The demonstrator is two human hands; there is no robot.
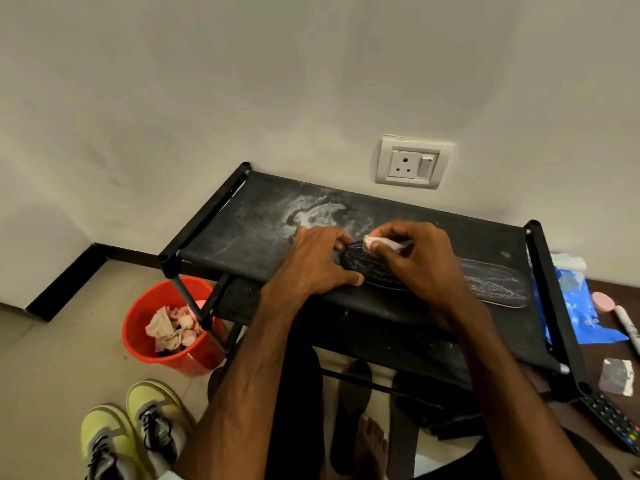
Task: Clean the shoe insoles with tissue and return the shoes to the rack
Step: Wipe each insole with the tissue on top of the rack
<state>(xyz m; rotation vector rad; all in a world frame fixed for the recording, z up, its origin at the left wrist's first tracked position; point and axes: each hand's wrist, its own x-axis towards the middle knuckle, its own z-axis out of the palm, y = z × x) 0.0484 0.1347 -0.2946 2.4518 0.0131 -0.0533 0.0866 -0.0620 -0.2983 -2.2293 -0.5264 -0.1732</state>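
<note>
The insole (450, 275) is dark with a whitish woven pattern; it lies flat on the top tier of the rack (242, 233), running lengthwise from the middle toward the right front edge; its left end sits between the thumb and curled fingers of the left hand (311, 265). The tissue (384, 243) is a small white wad; the right hand (422, 261) pinches it and holds it down on the insole's left end. The rack is a black tube frame with a black fabric top, smeared with pale dust. The nearer sneaker (107, 441) and farther sneaker (157, 419), yellow-green and grey with black laces, stand side by side on the floor, left of the rack.
</note>
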